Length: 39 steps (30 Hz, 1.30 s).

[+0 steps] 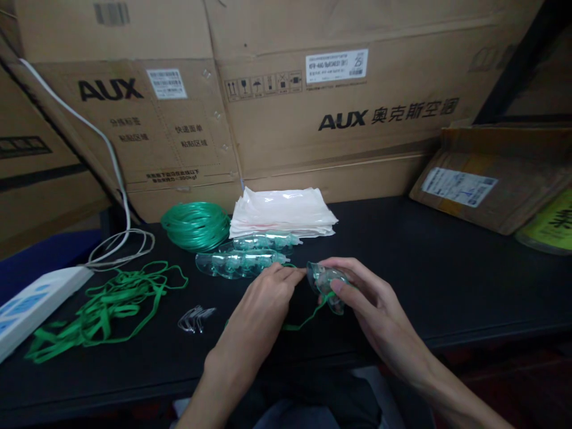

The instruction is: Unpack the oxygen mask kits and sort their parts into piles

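My right hand (373,292) is closed round a clear green oxygen mask (328,283), thumb on its near side. A thin green elastic strap (308,322) trails from the mask toward my left hand (263,304). The left fingers are bent together beside the mask's rim, with a bit of the strap showing at them; their undersides are hidden. Behind the left hand lie nested oxygen masks (241,262) in two rows. Several thin metal strips (195,319) lie to its left.
Green straps lie tangled (107,310) at the left, beside a white power strip (40,304) with a cable. Coiled green tubing (195,225) and a stack of white plastic bags (283,211) stand before large cardboard boxes (277,131). A smaller carton (487,185) is at the right.
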Available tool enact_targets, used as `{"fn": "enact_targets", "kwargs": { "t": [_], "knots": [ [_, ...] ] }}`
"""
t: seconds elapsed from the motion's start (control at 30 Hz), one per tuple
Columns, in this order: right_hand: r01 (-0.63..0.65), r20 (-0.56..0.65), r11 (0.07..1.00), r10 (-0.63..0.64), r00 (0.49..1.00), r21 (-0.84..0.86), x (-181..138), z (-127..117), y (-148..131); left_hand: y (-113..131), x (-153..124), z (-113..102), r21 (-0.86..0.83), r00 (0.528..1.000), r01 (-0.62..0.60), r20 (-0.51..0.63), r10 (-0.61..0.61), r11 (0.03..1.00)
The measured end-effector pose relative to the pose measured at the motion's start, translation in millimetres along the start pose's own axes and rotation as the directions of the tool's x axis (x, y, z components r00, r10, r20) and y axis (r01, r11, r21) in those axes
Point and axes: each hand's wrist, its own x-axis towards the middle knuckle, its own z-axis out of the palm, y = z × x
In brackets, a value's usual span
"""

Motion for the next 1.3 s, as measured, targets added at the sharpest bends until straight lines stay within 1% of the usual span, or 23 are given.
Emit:
{"fn": "enact_targets", "kwargs": {
  "t": [0.13, 0.23, 0.33, 0.4, 0.47, 0.53, 0.67, 0.77, 0.87, 0.97, 1.07, 1.17, 1.3],
  "knots": [
    [-0.004, -0.01, 0.999, 0.005, 1.0, 0.052, -1, -2, 1, -2, 4, -8, -0.101, 0.999, -0.026, 0.019, 0.028, 0.995],
    [-0.014, -0.007, 0.997, 0.015, 1.0, 0.075, -1, -2, 0, -6, 4, -11, -0.149, 0.998, -0.067, 0.003, 0.068, 0.987],
    [-0.012, -0.003, 0.998, 0.013, 1.0, 0.068, 0, -1, -1, -10, 1, -8, -0.134, 0.995, -0.103, -0.026, 0.1, 0.986],
    [-0.013, -0.001, 0.998, 0.013, 1.0, 0.053, 0, -2, 0, -12, -1, -4, -0.079, 0.994, -0.108, -0.039, 0.105, 0.991],
    [-0.015, 0.002, 0.999, 0.014, 1.0, 0.044, -1, -2, 0, -11, -3, 0, -0.013, 0.995, -0.094, -0.036, 0.094, 0.995],
    [-0.016, 0.002, 0.999, 0.016, 1.0, 0.041, -2, -3, 1, -9, -4, 3, 0.016, 0.997, -0.078, -0.028, 0.078, 0.997],
    [-0.031, 0.004, 0.998, 0.031, 1.0, 0.047, -2, -3, 1, -10, -2, 8, -0.05, 1.0, -0.025, -0.004, 0.025, 0.998],
    [-0.045, 0.003, 0.997, 0.045, 0.999, 0.064, 0, -2, 0, -15, -2, 13, -0.106, 1.0, 0.023, -0.013, -0.024, 0.994],
    [-0.07, 0.0, 0.994, 0.07, 0.998, 0.082, 1, -1, 1, -18, -1, 16, -0.127, 0.999, 0.036, -0.021, -0.039, 0.991],
    [-0.078, 0.007, 0.991, 0.078, 0.997, 0.109, 2, -1, 0, -16, 3, 10, -0.163, 0.996, 0.057, -0.064, -0.068, 0.985],
    [-0.075, 0.027, 0.983, 0.071, 0.997, 0.17, 2, 1, -1, -11, 8, -4, -0.29, 0.979, 0.078, -0.159, -0.128, 0.954],
    [-0.084, 0.034, 0.966, 0.078, 0.996, 0.245, 3, 2, -3, -7, 10, -18, -0.384, 0.962, 0.05, -0.231, -0.148, 0.922],
    [-0.086, 0.002, 0.957, 0.089, 0.996, 0.278, 5, 3, -4, -4, 9, -27, -0.396, 0.954, 0.037, -0.26, -0.15, 0.917]
  ]
}}
